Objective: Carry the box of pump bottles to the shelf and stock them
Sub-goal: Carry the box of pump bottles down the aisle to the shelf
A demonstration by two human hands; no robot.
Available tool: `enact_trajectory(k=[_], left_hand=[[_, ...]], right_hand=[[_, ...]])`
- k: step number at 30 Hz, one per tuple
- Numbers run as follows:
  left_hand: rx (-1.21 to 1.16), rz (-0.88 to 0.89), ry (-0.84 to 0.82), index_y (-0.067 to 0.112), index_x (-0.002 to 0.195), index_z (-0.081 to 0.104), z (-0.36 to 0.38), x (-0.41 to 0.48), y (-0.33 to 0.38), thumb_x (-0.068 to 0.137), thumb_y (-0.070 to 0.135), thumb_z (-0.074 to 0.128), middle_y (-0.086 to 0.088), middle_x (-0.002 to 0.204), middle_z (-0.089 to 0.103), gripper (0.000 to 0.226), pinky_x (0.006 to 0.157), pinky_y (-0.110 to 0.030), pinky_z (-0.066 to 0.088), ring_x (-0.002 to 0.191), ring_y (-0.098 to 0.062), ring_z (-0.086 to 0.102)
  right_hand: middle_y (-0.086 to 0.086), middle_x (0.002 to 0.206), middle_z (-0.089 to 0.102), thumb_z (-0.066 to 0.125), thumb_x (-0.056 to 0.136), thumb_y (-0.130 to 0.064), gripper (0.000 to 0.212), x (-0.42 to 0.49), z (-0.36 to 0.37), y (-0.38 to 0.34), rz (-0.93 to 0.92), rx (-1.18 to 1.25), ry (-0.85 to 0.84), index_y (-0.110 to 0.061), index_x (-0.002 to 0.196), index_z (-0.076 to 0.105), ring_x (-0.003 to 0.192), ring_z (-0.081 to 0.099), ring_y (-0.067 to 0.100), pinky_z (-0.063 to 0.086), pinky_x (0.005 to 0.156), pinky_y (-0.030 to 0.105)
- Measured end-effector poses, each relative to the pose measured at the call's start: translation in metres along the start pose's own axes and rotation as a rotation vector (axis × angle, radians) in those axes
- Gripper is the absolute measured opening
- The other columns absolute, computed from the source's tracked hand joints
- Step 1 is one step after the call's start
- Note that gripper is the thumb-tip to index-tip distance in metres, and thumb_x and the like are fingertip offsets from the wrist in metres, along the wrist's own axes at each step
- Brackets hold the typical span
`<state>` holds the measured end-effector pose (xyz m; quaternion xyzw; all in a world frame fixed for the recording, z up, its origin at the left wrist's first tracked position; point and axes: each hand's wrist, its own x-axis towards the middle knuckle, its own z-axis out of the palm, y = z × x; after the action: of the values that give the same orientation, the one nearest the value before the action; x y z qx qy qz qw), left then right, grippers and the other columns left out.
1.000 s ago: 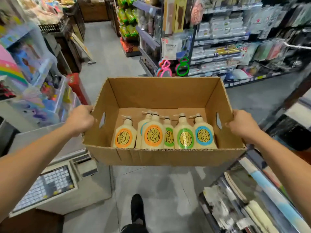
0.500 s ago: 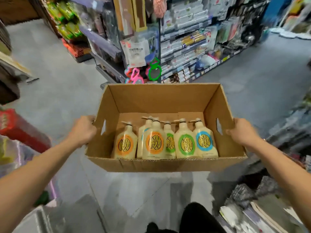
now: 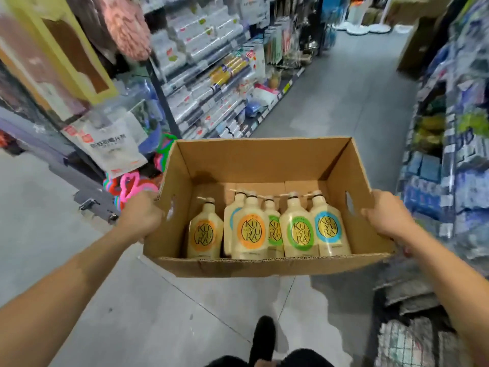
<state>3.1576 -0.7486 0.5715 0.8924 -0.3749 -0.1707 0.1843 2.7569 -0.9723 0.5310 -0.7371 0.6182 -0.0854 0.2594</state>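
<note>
You're mid-carry: left hand (image 3: 141,217) at nine o'clock and right hand (image 3: 389,217) at three, fingers clamped on the box (image 3: 264,160); pump bottles (image 3: 267,229) upright inside. Next, walk it level to the shelf.

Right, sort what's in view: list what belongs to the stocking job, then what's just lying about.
Job:
- open brown cardboard box
- six cream pump bottles with orange, green and blue round labels
- left hand and right hand, gripping the box's sides

Lying about:
- pink plastic rings
- pink fluffy duster
- white printed packet
</note>
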Motion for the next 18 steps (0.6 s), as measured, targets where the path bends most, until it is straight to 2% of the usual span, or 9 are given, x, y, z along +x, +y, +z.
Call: enact_trajectory(k=[3,7,9,11,14,16,18], left_hand=[[-0.014,0.098,-0.019,0.007,0.08,0.07,-0.003,0.078,0.036,0.072,0.002,0.059,-0.014,0.072,0.069,0.014,0.056,-0.034,0.046,0.072,-0.034,0.066],[0.013,0.188,-0.021,0.01,0.066,0.061,-0.002,0.183,0.097,0.073,0.004,0.06,-0.013,0.066,0.065,0.009,0.054,-0.034,0.042,0.069,-0.033,0.063],[0.031,0.222,-0.048,0.011,0.068,0.06,0.004,0.244,0.125,0.071,0.006,0.06,-0.012,0.066,0.064,0.006,0.053,-0.033,0.041,0.068,-0.032,0.062],[0.055,0.272,-0.058,0.013,0.071,0.061,0.015,0.309,0.156,0.072,0.01,0.061,-0.017,0.076,0.067,0.004,0.061,-0.036,0.046,0.076,-0.036,0.063],[0.007,0.334,-0.07,0.003,0.087,0.069,0.036,0.396,0.206,0.079,0.008,0.062,-0.026,0.089,0.069,0.012,0.071,-0.042,0.052,0.087,-0.042,0.065],[0.0,0.409,-0.112,0.003,0.082,0.068,0.046,0.444,0.247,0.076,0.008,0.063,-0.023,0.081,0.07,0.009,0.062,-0.037,0.048,0.082,-0.039,0.068],[0.027,0.44,-0.136,0.001,0.075,0.066,0.053,0.486,0.287,0.078,0.0,0.064,-0.02,0.074,0.068,0.003,0.053,-0.031,0.042,0.075,-0.036,0.066]], right_hand=[[0.017,0.087,0.064,0.056,0.083,-0.007,0.008,0.057,-0.02,-0.012,0.068,-0.011,0.042,-0.006,0.09,0.058,0.077,0.059,0.033,0.041,0.052,0.03],[0.01,0.078,0.06,0.057,0.083,-0.003,0.005,0.127,-0.046,-0.02,0.131,0.032,0.099,-0.007,0.087,0.057,0.068,0.057,0.026,0.036,0.047,0.025],[0.009,0.08,0.058,0.057,0.084,-0.005,0.005,0.161,-0.056,-0.02,0.174,0.041,0.134,-0.008,0.087,0.055,0.068,0.055,0.025,0.035,0.047,0.026],[0.01,0.083,0.059,0.057,0.082,-0.006,0.006,0.198,-0.065,-0.02,0.226,0.041,0.171,-0.008,0.087,0.055,0.072,0.057,0.028,0.038,0.05,0.028],[0.012,0.08,0.062,0.055,0.078,-0.003,0.008,0.256,-0.078,-0.022,0.264,0.07,0.208,-0.007,0.084,0.057,0.07,0.06,0.03,0.047,0.053,0.033],[0.012,0.08,0.061,0.056,0.079,-0.003,0.006,0.298,-0.088,-0.025,0.318,0.064,0.235,-0.006,0.084,0.055,0.072,0.058,0.031,0.045,0.056,0.034],[0.012,0.081,0.057,0.057,0.08,-0.003,0.006,0.335,-0.097,-0.03,0.364,0.058,0.253,-0.005,0.085,0.053,0.078,0.057,0.032,0.042,0.06,0.034]])
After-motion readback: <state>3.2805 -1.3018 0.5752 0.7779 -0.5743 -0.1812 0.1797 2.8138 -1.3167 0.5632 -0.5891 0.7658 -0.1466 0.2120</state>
